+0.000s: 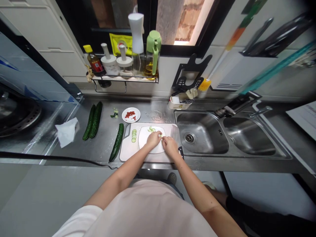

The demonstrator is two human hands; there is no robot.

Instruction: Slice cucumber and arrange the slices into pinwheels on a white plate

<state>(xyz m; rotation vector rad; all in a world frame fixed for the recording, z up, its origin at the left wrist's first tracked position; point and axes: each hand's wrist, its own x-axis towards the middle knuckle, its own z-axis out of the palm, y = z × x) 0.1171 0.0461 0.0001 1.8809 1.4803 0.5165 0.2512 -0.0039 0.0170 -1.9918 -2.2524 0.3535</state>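
Over the white plate [145, 147], my left hand [154, 139] pinches a small pale green cucumber slice [160, 135]. My right hand [170, 146] meets it there, fingertips pressed together at the lower edge of this piece and partly hiding it. Several cucumber slices [151, 129] lie on the far part of the plate. The plate rests on a white cutting board [126, 149], where a row of overlapping cucumber slices [133, 135] sits left of the plate. Beside my right hand is a knife, its black handle [181, 152] at the board's right edge.
One whole cucumber [116, 143] lies left of the board, two more cucumbers [92, 121] farther left. A small plate of red pieces [131, 115] stands behind, near cucumber scraps [115, 113]. To the right is a double sink [202, 131]. Bottles line a wall rack [125, 78]. Another person's leg [219, 197] shows at lower right.
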